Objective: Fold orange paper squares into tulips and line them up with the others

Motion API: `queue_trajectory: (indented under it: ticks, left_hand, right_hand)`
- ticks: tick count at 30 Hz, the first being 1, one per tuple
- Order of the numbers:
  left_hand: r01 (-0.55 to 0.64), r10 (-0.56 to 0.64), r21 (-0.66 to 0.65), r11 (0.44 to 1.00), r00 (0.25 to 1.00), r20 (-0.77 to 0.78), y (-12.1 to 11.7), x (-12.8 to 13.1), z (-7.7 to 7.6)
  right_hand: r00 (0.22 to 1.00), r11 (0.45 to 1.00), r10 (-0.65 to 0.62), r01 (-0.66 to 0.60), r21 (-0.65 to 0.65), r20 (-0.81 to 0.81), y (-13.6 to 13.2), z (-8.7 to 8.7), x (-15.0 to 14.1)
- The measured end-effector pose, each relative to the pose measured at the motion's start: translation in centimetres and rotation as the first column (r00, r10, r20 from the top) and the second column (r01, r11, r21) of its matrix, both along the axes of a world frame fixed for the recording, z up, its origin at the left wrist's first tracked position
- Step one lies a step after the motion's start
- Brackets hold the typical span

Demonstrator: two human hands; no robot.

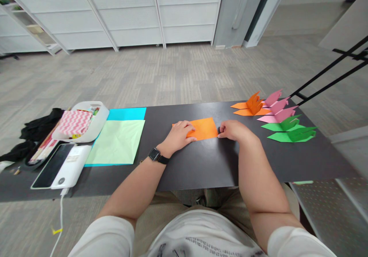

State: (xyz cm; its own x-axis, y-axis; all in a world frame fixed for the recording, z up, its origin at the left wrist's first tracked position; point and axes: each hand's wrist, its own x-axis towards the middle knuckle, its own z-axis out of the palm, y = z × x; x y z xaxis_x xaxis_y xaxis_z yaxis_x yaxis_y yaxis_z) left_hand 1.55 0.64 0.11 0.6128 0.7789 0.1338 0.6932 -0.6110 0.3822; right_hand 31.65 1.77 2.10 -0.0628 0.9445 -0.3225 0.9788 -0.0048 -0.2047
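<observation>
Gray carpeted floor [178,77] is stretching past a dark table [195,169], where a person in a white shirt is working on a sheet of orange paper [204,129] with both bare hands. The paper is lying flat near the table's middle, between the two hands. The left hand [178,136], a black-banded watch [154,154] at its wrist, is resting palm down over the sheet's left part, its thumb standing apart from the forefinger and orange showing between them. The right hand [232,130] is curling its fingers inward at the sheet's right edge, the thumb tip meeting the near corner; whether they are pinching the paper or a small dark shape beside it, one cannot tell. Folded orange [249,105], pink [277,109] and green figures [293,130] are standing in a cluster at the table's right. Pale green paper [117,142] is lying over blue paper [128,113] to the left, beside a white basket [102,123], while a phone [53,167] and a white power bank [71,167] are sitting just nearer the person.
</observation>
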Motion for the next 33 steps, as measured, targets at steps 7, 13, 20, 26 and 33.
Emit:
queue_trajectory:
  ticks: [7,13,20,26,33]
  left_hand:
    - [0.028,-0.028,0.001,1.0,0.999,0.025,0.0,-0.2,0.2]
    - [0.065,-0.065,-0.001,0.998,0.997,0.038,-0.1,-0.4,0.4]
    - [0.024,-0.026,0.047,0.999,0.999,0.043,0.3,-1.4,0.6]
    - [0.037,-0.05,0.09,0.995,0.989,0.142,-0.2,-0.9,0.8]
    - [0.096,-0.101,0.051,0.994,0.99,0.103,-0.4,0.0,0.5]
  right_hand:
    - [0.984,1.0,-0.026,0.023,-0.019,-0.174,0.3,0.8,1.8]
    - [0.966,0.956,0.053,0.025,0.292,-0.254,0.3,0.5,-1.8]
    - [0.98,0.976,0.133,-0.103,0.194,-0.15,-0.7,0.4,-5.8]
    - [0.986,0.956,0.119,-0.081,0.281,-0.12,-1.1,-0.3,-6.7]
    - [0.967,0.951,0.161,-0.098,0.294,-0.199,-1.1,-0.6,-7.4]
